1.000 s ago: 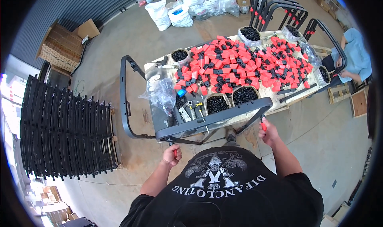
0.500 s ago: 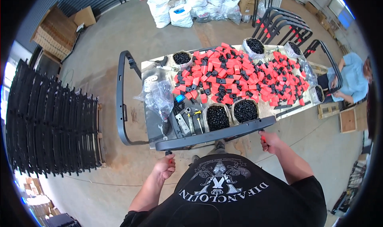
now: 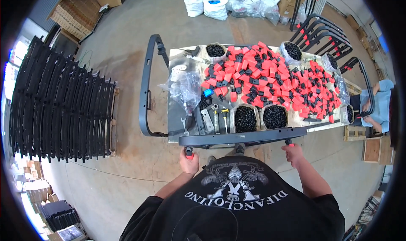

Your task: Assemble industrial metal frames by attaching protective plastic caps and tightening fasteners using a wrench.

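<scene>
Left hand (image 3: 189,162) was curled round one red-tipped end of the dark grey frame (image 3: 243,138), right hand (image 3: 293,154) wrapped on the other. Frame sat just ahead of both, long bar running left to right along the table's (image 3: 175,114) near edge, so neither hand was nearer overall. Couldn't tell if it touched the tabletop.

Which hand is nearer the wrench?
Left. The left hand is almost straight below the wrench in the picture; the right hand is well off to its right.
</scene>
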The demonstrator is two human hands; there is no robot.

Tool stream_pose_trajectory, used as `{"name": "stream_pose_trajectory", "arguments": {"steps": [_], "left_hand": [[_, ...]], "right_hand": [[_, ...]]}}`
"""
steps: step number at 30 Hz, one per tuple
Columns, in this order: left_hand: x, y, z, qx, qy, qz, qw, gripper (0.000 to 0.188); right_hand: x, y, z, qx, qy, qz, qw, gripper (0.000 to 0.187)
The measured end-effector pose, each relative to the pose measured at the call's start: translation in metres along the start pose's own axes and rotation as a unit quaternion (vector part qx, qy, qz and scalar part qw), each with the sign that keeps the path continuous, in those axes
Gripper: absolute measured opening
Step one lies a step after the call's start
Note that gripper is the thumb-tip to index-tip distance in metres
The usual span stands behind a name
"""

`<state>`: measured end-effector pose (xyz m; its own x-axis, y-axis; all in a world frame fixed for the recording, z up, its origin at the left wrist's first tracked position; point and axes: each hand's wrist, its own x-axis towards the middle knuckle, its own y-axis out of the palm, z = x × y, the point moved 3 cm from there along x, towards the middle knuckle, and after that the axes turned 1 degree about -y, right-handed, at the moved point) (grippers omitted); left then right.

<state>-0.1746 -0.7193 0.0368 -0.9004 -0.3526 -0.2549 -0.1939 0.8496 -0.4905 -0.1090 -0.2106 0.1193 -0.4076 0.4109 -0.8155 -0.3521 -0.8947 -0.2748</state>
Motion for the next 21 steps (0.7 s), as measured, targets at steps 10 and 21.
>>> {"name": "stream_pose_trajectory", "arguments": {"steps": [10, 21], "left_hand": [[0.033, -0.023, -0.004, 0.143, 0.052, 0.245, 0.957, 0.074], [0.06, 0.014, 0.014, 0.022, 0.231, 0.089, 0.969, 0.032]], "right_hand": [[0.013, -0.006, -0.011, -0.099, -0.068, -0.04, 0.992, 0.02], [-0.001, 0.011, 0.001, -0.063, -0.059, -0.059, 0.995, 0.02]]}}
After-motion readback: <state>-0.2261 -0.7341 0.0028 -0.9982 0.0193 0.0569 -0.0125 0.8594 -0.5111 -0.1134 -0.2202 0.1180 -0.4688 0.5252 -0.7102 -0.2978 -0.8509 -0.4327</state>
